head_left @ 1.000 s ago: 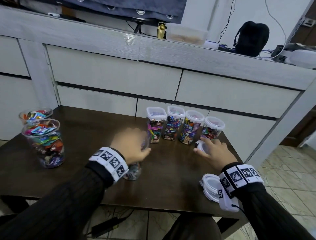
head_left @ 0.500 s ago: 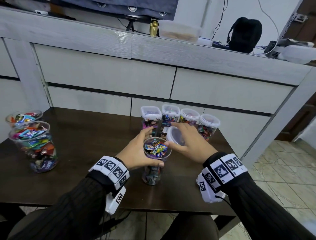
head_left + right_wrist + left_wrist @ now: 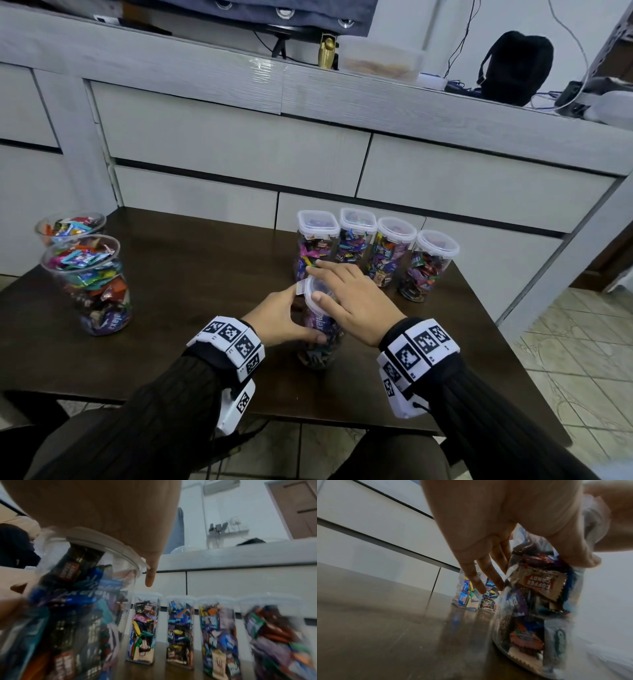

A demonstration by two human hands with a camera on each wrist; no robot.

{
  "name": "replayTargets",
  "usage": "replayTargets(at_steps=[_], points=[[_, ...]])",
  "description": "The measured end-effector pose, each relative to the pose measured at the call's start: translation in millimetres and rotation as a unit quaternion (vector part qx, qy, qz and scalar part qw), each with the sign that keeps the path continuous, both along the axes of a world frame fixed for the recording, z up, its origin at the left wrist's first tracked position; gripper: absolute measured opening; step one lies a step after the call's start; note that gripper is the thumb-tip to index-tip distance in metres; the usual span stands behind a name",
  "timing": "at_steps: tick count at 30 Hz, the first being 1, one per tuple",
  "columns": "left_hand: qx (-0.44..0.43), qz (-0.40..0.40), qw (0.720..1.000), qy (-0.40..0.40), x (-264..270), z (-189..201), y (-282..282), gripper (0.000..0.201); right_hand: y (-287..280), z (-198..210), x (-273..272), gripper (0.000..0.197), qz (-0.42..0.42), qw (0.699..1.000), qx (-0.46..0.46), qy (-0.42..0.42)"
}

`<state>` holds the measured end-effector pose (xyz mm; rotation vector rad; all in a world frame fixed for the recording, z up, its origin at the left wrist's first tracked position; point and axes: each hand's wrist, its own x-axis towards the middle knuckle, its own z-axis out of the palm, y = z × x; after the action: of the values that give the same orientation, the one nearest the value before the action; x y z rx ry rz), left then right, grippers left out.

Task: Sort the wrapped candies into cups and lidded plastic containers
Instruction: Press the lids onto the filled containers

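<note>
A clear plastic container [image 3: 320, 346] packed with wrapped candies stands near the front of the dark table [image 3: 191, 308]. My left hand [image 3: 291, 323] grips its side, thumb toward me and fingers round the far side. A translucent lid [image 3: 308, 291] sits on its mouth, and my right hand [image 3: 346, 298] lies flat on top, fingers straight, pressing it. The right wrist view shows the lid rim [image 3: 109, 547] under my palm. Behind stands a row of several lidded containers [image 3: 392, 253] full of candies. Two open cups [image 3: 90, 284] of candies stand at the left.
A grey drawer cabinet [image 3: 239, 144] runs right behind the table. The table's right edge [image 3: 507, 359] drops to a tiled floor. A black bag [image 3: 513, 68] and cables lie on the cabinet top. Bare tabletop spreads between the cups and the containers.
My right hand took a lid from the table's right side, carried it left and set it on the container. My left hand kept hold of the container throughout.
</note>
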<state>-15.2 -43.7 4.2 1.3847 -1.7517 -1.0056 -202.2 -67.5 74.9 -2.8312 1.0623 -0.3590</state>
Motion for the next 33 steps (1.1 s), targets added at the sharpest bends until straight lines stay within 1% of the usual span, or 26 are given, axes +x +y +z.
replayTargets(at_steps=[2, 4, 6, 8, 9, 10, 11, 13, 15, 16, 18, 20, 22, 24, 28, 31, 33], points=[[0.005, -0.006, 1.0, 0.0, 0, 0, 1, 0.092, -2, -1, 2, 0.052, 0.007, 1.0, 0.015, 0.004], [0.007, -0.007, 1.0, 0.003, 0, 0, 2, 0.095, -4, 0, 4, 0.051, 0.005, 0.999, 0.053, -0.01], [0.001, -0.009, 1.0, 0.0, 0, 2, 3, 0.099, -4, -1, 5, 0.052, -0.003, 0.998, 0.058, -0.005], [0.003, -0.024, 1.0, -0.006, -1, 6, 4, 0.107, -2, -1, 6, 0.053, -0.006, 0.998, 0.056, 0.004], [0.003, -0.032, 0.999, -0.002, -3, 8, 5, 0.116, -1, -1, 6, 0.053, -0.006, 0.998, 0.062, 0.002], [-0.001, -0.035, 0.999, 0.011, -5, 12, 6, 0.125, -1, -1, 6, 0.054, -0.008, 0.997, 0.073, -0.006], [-0.013, -0.03, 0.999, 0.034, -8, 15, 8, 0.129, -2, 0, 6, 0.054, -0.015, 0.995, 0.093, -0.021], [-0.047, 0.008, 0.996, 0.082, -13, 18, 12, 0.133, -3, 3, 6, 0.052, -0.034, 0.982, 0.165, -0.085], [-0.075, 0.065, 0.99, 0.102, -15, 16, 14, 0.144, -5, 6, 4, 0.047, -0.038, 0.96, 0.233, -0.147], [-0.087, 0.083, 0.988, 0.096, -16, 16, 15, 0.144, -6, 7, 2, 0.045, -0.037, 0.95, 0.258, -0.17], [-0.111, 0.097, 0.988, 0.053, -21, 17, 17, 0.133, -8, 9, -1, 0.041, -0.038, 0.93, 0.299, -0.21], [-0.116, 0.101, 0.988, 0.011, -30, 18, 17, 0.129, -11, 9, -3, 0.036, -0.042, 0.911, 0.329, -0.245], [-0.105, 0.115, 0.987, 0.032, -39, 16, 16, 0.127, -15, 8, -4, 0.033, -0.045, 0.899, 0.34, -0.272], [-0.109, 0.135, 0.983, 0.066, -44, 11, 15, 0.117, -19, 6, -4, 0.032, -0.047, 0.88, 0.354, -0.314], [-0.113, 0.141, 0.979, 0.093, -46, 5, 14, 0.102, -19, 2, -3, 0.034, -0.032, 0.8, 0.423, -0.425], [-0.115, 0.128, 0.981, 0.088, -40, 6, 11, 0.101, -17, 0, -4, 0.034, -0.011, 0.752, 0.451, -0.481], [-0.109, 0.11, 0.985, 0.075, -32, 10, 6, 0.099, -16, -2, -7, 0.032, -0.017, 0.704, 0.472, -0.531]])
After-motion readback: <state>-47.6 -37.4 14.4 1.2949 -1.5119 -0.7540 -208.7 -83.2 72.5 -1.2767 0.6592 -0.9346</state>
